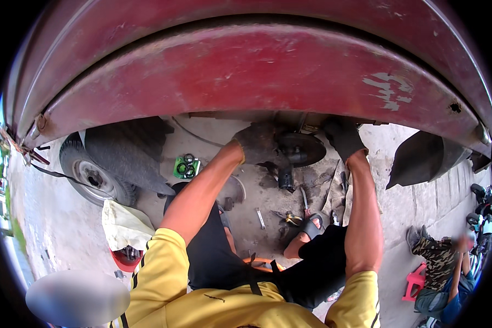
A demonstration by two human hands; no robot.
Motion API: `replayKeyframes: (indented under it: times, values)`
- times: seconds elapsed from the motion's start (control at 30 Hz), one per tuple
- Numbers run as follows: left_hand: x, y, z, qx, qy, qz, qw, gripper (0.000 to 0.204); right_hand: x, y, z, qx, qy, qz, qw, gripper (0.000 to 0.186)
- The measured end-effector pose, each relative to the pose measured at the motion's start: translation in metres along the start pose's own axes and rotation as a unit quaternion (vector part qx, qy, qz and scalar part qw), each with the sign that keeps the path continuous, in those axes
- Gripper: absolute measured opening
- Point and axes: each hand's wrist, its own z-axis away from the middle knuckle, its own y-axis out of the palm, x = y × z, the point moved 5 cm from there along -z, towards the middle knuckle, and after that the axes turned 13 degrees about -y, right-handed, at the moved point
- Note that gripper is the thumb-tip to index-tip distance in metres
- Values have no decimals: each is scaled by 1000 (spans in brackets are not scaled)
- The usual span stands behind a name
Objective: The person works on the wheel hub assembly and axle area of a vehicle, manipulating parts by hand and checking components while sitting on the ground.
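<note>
Both my hands wear dark, soiled gloves and reach under the lower edge of a red vehicle body (246,71). My left hand (257,143) is beside a dark round hub and disc (306,148); its fingers blend into the dark parts, so its grip is unclear. On the disc's other side, my right hand (343,139) is raised against the vehicle's underside, its fingertips hidden by the panel edge. Below the disc, a black cylindrical part (286,179) points down toward the floor.
A wrench (261,218), pliers (292,219) and a green pack of black rings (186,167) lie on the concrete. At left are a wheel (93,177), white sack (124,225) and red bucket (127,262). Another person (440,268) sits right, by a pink stool (415,282).
</note>
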Motion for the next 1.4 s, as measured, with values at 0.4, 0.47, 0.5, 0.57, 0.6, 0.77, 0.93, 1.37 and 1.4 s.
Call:
replayKeyframes:
  times: [0.4,0.47,0.5,0.57,0.6,0.77,0.93,1.37,1.4]
  values:
    - [-1,-4,7,-9,81,23,996,69,99,24,-5,14,-15,356,934,37]
    - [3,-2,5,-41,94,23,994,68,100,28,-4,-6,-10,361,933,38]
    - [2,-3,6,-54,102,22,993,67,98,29,-3,-5,-6,362,932,38]
    - [3,-4,9,-58,97,31,993,68,93,29,-2,-4,2,364,931,37]
    - [1,-6,10,-60,96,36,993,68,92,29,-1,-27,-10,361,932,37]
    - [6,-8,12,-69,100,30,992,69,98,33,5,-91,-12,328,940,34]
    - [2,-10,13,-72,98,34,992,71,80,31,8,-121,-49,293,947,34]
    - [-26,-4,-18,-218,191,-22,957,33,92,28,9,-88,9,188,978,46]
    - [-29,-1,-18,-249,194,-8,949,30,88,26,11,-121,-35,169,978,46]
